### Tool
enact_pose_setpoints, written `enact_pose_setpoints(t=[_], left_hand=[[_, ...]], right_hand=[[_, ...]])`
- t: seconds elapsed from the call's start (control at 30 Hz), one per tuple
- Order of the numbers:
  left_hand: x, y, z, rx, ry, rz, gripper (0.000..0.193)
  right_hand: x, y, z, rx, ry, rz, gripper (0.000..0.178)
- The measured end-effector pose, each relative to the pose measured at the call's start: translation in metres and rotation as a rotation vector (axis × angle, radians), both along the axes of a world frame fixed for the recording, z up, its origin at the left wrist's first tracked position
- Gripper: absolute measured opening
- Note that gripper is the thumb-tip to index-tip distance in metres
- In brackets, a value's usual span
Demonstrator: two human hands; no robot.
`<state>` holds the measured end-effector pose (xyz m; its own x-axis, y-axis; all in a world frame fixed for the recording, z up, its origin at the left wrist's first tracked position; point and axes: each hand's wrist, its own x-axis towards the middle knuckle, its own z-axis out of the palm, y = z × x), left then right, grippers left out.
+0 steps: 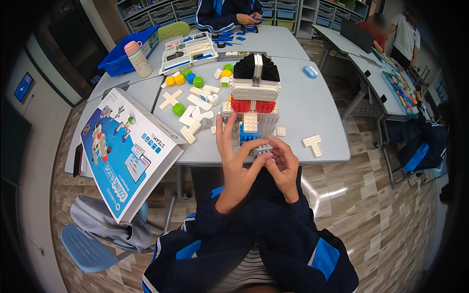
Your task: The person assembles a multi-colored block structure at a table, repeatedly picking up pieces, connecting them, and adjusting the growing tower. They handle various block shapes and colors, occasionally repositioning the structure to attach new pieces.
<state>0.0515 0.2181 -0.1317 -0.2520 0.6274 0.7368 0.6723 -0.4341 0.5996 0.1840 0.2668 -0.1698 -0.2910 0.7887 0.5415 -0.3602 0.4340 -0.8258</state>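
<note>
Gray block (262, 149) is just in front of the model (256, 93), by the near edge of the desk (308, 97). Left hand (238, 168) pinches it, thumb and index, other fingers raised; right hand (284, 168) clamped on its other side. Likely light, stiff hard plastic, not very slippery given the studs, hard to break. Best hold: opposite side walls, fingertips off the studs.

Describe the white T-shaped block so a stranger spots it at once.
On the grey table, find the tall block model. To its right, near the table's front edge, past the right hand, lies the white T-shaped block. Its T outline sets it apart from the squarish white block nearby.
</note>
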Motion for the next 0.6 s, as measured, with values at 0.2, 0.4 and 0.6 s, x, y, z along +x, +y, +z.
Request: enact_pose_setpoints(t=[0.2,0.4,0.6], left_hand=[[0.004,0.000,0.002,-0.009,-0.012,0.021,0.023],[0.005,0.001,0.001,-0.003,0.048,0.045,0.028],[0.003,0.006,-0.008,0.025,0.040,0.039,0.026]], right_hand=[[0.001,0.005,-0.004,-0.016,0.044,0.083,0.051],[-0.001,0.008,-0.009,-0.019,-0.055,-0.048,0.056],[0.018,0.031,-0.015,-0.136,0.052,-0.079,0.042]])
